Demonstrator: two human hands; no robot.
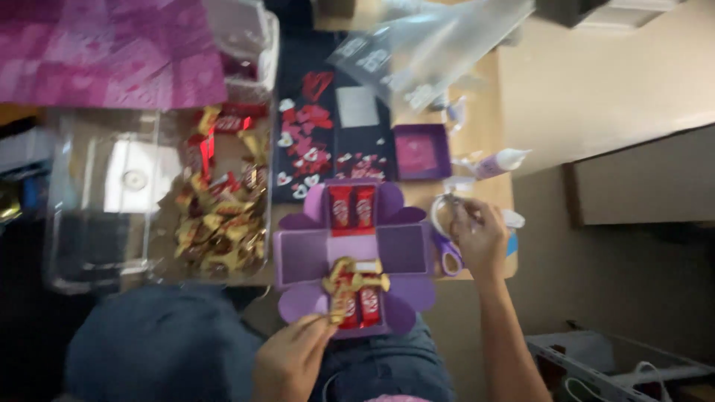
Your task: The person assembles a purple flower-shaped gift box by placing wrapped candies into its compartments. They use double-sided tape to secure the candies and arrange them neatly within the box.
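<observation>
An unfolded purple paper box with rounded flaps lies flat at the table's near edge. Two red-wrapped chocolate bars lie on its far panel, and two more on its near panel. My left hand pinches a gold-wrapped candy over the near panel, beside other gold candies at the box's middle. My right hand rests to the right of the box, fingers closed on a roll of clear tape. Purple-handled scissors lie under that hand.
A clear plastic tub at the left holds a heap of gold and red candies. Behind it lie pink patterned paper, a dark sheet with heart cut-outs, a small purple box lid and a glue bottle.
</observation>
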